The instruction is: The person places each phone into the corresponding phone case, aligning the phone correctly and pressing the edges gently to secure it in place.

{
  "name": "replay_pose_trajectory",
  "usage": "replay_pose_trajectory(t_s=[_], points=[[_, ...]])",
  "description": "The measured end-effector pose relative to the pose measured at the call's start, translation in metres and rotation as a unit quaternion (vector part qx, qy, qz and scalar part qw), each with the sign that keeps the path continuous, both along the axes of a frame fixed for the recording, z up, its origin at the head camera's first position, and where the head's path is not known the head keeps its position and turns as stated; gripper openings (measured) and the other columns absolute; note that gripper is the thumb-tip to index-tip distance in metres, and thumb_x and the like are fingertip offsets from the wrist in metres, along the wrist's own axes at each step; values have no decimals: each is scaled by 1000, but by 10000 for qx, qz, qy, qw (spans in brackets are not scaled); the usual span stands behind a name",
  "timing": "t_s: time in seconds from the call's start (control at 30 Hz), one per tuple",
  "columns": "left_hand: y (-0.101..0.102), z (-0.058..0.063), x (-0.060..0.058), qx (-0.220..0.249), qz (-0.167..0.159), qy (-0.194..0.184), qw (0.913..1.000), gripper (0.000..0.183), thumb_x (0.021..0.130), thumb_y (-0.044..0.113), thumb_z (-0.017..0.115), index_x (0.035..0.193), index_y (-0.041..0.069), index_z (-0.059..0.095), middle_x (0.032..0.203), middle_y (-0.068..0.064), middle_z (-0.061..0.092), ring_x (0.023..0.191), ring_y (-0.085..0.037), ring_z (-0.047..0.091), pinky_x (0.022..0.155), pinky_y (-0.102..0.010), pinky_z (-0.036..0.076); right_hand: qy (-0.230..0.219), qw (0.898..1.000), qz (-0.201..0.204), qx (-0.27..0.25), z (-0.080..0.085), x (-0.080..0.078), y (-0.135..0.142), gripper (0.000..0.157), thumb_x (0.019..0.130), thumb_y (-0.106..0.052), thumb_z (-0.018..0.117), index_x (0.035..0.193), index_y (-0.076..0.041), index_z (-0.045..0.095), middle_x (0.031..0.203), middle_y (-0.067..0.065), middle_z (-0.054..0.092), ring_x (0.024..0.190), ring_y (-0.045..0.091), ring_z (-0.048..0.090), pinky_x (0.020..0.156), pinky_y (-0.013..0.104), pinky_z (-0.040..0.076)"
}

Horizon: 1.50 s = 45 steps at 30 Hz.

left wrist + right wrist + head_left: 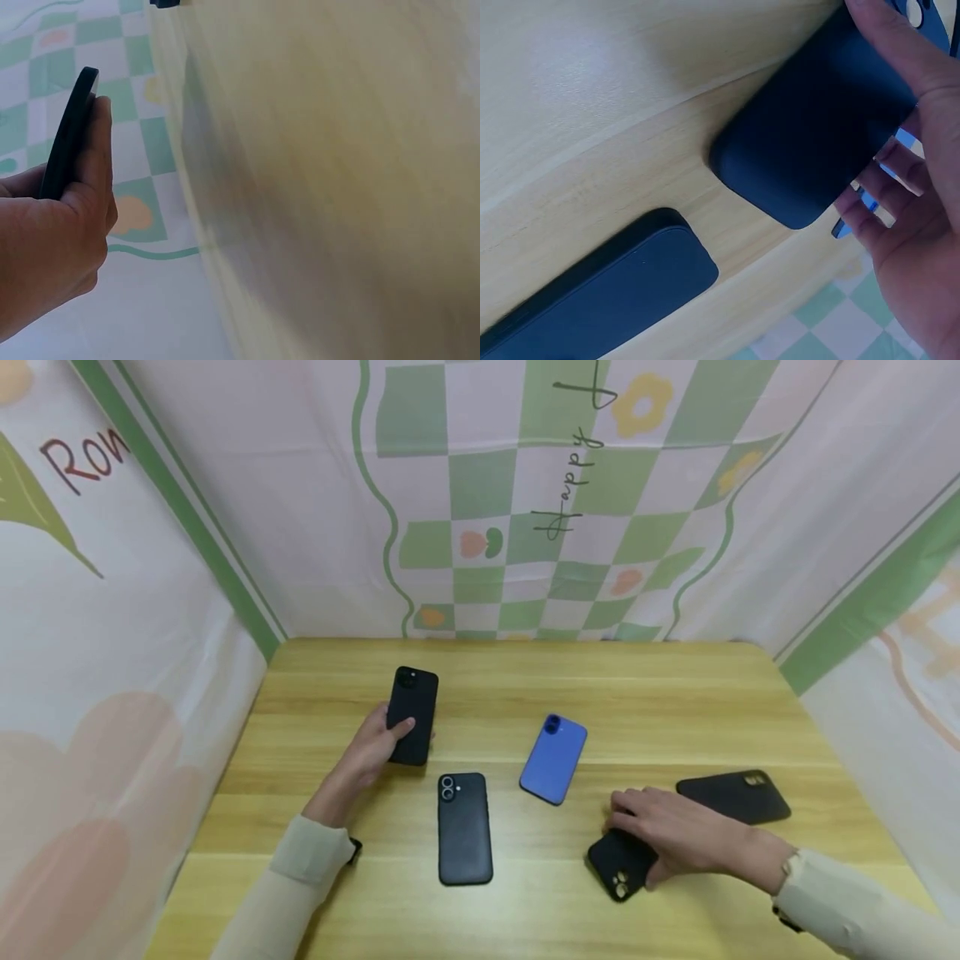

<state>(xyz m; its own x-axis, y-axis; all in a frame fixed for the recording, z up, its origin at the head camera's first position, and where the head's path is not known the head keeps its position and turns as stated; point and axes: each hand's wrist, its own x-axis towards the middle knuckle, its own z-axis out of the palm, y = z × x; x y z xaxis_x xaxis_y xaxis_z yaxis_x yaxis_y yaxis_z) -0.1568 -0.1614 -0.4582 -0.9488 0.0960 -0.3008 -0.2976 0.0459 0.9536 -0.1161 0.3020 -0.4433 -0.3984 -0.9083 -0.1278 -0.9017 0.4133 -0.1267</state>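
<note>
My left hand (372,747) grips a black phone (415,735) by its sides, thumb across its back, above the table's left part. In the left wrist view the phone (69,139) is seen edge-on, tilted up off the table. At the right, my right hand (671,831) holds a black phone case (617,857) between thumb and fingers; wood colour shows through its camera holes. The right wrist view shows the thumb along one edge of this case (802,127) and fingers at the other.
A black phone (465,835) lies in the middle front, a blue phone (553,762) beyond it to the right. Another black case (738,796) lies beyond my right hand. The wooden table (337,668) ends at a patterned cloth wall (480,485).
</note>
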Motion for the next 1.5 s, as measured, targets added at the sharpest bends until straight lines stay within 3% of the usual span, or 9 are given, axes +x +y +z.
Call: replay_pose_trajectory(t_s=[0.2,0.43,0.63,0.73,0.87,1.1,1.33,1.4,1.5], points=[[3,3,2,105,-14,87,9999,43,114,11,45,154,0,34,134,-24,68,121,-33,70,97,-38,59,-694,9966,-440,-3,8,-2,-2,51,76,-38,96,113,-19,66,103,-12,66,89,4,60,70,33,55],[6,5,5,536,2,66,9985,42,115,12,42,154,0,33,137,-26,66,122,-31,70,94,-34,59,-1978,9763,-837,-255,20,-6,-6,21,95,-22,82,102,-25,62,87,-20,64,68,-7,52,58,19,42],[9,7,5,845,133,-17,9963,42,117,16,38,155,-1,33,139,-27,65,124,-32,69,97,-35,59,-2262,9659,-908,-869,28,-9,-9,15,99,-17,77,94,-21,63,70,-19,48,57,-8,37,53,16,37],[10,7,5,1107,187,-37,9937,44,117,16,35,158,-1,30,144,-28,61,128,-35,66,101,-38,58,-2512,9519,-1287,-1195,35,-12,-13,23,99,-19,78,86,-19,59,67,-19,34,56,-7,28,52,17,30],[12,8,6,1466,199,2,9890,47,117,15,33,161,0,27,148,-29,57,132,-37,64,104,-41,57,-3133,9107,-2103,-1680,48,-19,-23,35,97,-18,79,78,-13,50,66,-14,23,57,-1,23,55,21,28],[19,10,9,1664,8,62,9860,49,117,15,33,164,3,25,147,-31,57,129,-34,66,100,-39,59,-4210,8154,-3131,-2447,61,-38,-45,36,97,-13,78,80,-1,48,65,-7,34,58,6,39,59,21,42],[33,13,11,1821,-170,67,9831,49,117,15,33,165,3,26,149,-28,57,132,-34,64,103,-39,57,-4216,7742,-3748,-2869,71,-54,-72,48,96,-15,79,75,-7,36,63,-6,24,56,11,24,56,24,32],[37,14,12,1875,-249,45,9819,50,117,15,33,166,5,25,150,-29,56,132,-35,64,102,-40,57,-4411,7513,-3857,-3037,71,-58,-80,42,96,-14,79,77,-6,42,59,-8,31,55,9,34,58,23,40],[44,16,14,1994,-318,-18,9794,51,117,14,33,168,9,23,151,-31,54,134,-37,62,103,-42,58,-4883,7078,-3878,-3321,71,-63,-92,20,96,-8,76,94,1,58,63,-7,61,61,8,62,67,25,58]])
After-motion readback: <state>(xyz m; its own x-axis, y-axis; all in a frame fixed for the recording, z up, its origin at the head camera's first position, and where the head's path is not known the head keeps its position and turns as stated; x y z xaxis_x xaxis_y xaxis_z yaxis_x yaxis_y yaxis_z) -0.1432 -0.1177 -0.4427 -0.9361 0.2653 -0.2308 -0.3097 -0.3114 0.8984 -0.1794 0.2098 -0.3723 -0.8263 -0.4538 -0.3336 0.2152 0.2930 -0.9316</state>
